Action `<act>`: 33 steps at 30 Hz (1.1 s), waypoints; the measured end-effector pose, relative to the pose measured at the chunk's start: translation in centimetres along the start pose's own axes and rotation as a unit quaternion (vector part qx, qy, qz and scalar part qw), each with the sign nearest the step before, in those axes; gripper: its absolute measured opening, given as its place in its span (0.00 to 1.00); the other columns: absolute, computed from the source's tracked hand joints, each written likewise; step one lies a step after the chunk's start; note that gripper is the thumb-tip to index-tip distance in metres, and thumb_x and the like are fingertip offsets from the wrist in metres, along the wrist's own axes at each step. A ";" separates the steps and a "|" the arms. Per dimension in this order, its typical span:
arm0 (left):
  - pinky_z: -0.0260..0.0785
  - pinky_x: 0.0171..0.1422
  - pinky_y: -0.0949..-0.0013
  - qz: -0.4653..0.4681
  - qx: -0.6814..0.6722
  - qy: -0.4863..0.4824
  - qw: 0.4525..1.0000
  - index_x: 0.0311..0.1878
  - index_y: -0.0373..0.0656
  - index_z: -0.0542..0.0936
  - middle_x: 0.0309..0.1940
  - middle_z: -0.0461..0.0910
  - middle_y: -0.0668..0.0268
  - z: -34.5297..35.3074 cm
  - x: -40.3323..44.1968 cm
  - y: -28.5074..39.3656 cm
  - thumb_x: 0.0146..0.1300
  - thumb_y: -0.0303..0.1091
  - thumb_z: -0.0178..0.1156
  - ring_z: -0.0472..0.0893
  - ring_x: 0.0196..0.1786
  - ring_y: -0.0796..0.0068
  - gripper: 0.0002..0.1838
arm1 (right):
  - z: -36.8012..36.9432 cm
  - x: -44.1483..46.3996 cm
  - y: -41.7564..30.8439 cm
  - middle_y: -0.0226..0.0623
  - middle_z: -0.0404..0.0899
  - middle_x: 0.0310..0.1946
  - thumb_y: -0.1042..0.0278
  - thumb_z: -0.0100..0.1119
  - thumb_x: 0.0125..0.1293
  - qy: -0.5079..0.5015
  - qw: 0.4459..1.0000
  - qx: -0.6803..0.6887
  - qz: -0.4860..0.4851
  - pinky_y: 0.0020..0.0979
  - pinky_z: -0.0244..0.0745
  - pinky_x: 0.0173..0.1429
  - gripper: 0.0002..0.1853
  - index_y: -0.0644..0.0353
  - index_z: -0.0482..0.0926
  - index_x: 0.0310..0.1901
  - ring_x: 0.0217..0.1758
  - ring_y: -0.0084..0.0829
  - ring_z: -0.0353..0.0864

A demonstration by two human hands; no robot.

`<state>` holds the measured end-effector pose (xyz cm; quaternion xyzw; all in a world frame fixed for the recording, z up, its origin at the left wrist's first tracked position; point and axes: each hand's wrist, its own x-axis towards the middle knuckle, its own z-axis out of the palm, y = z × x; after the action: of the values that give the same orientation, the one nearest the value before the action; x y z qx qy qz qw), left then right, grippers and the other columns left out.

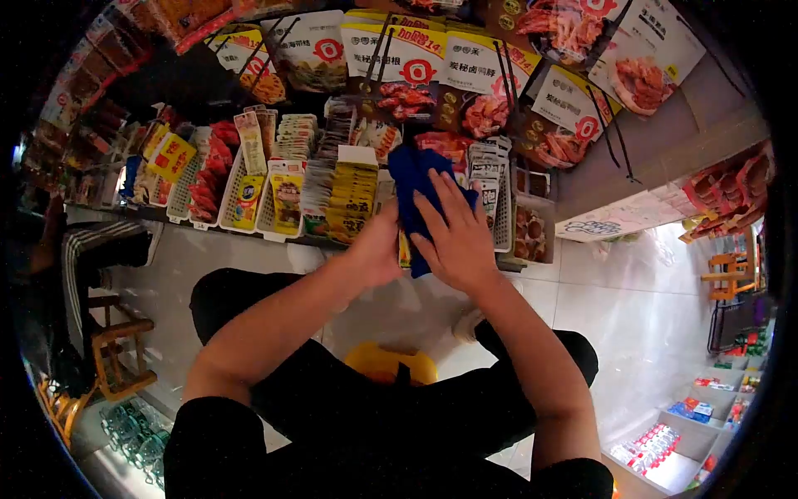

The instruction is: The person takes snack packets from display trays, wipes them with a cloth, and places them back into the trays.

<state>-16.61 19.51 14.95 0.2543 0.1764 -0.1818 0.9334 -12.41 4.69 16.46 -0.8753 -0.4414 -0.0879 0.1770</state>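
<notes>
My right hand point(455, 237) lies over a dark blue cloth point(413, 179), its fingers stretched out and a little apart. The cloth is draped over the front of the snack baskets, and what lies beneath it is hidden. Left of the cloth, my left hand point(378, 245) is closed at the basket fronts. Its fingertips are out of sight, so I cannot make out what it grips. A narrow yellow edge point(405, 249) shows between the two hands. Beside my left hand stands a row of yellow snack packets point(352, 200).
White baskets point(234, 195) of small packets line the shelf. Large snack pouches point(391, 62) hang behind them. Below me is a yellow stool point(391, 363). A wooden stool point(120, 353) stands left, near a person's striped trouser leg point(79, 283). Bottles point(137, 441) sit lower left.
</notes>
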 end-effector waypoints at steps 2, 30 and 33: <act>0.71 0.58 0.62 0.001 0.003 -0.002 1.000 0.61 0.50 0.69 0.54 0.75 0.67 -0.4 -0.1 -0.2 0.71 0.51 0.39 0.76 0.55 0.70 0.23 | 0.2 0.1 0.1 0.45 0.55 0.69 0.53 0.55 0.61 0.007 0.999 -0.041 -0.021 0.59 0.43 0.70 0.27 0.52 0.68 0.61 0.74 0.41 0.50; 0.74 0.48 0.66 -0.052 0.082 0.032 0.995 0.60 0.54 0.68 0.48 0.77 0.68 0.1 -0.3 -1.1 0.68 0.61 0.41 0.79 0.48 0.74 0.27 | 2.6 0.4 0.2 0.55 0.65 0.60 0.59 0.49 0.66 0.110 0.986 0.071 0.105 0.48 0.56 0.67 0.25 0.69 0.65 0.58 0.63 0.54 0.63; 0.77 0.44 0.67 -0.066 0.103 0.039 0.992 0.60 0.51 0.67 0.46 0.78 0.67 0.4 -0.5 -1.3 0.68 0.60 0.43 0.81 0.43 0.74 0.27 | 2.4 0.7 1.0 0.60 0.71 0.51 0.58 0.44 0.70 0.083 0.948 0.185 0.246 0.48 0.65 0.58 0.23 0.71 0.65 0.57 0.54 0.58 0.71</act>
<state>-17.50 18.39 14.93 0.3439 0.2097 -0.2499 0.8805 -11.19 5.55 14.24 -0.8982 -0.2041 -0.0309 0.3881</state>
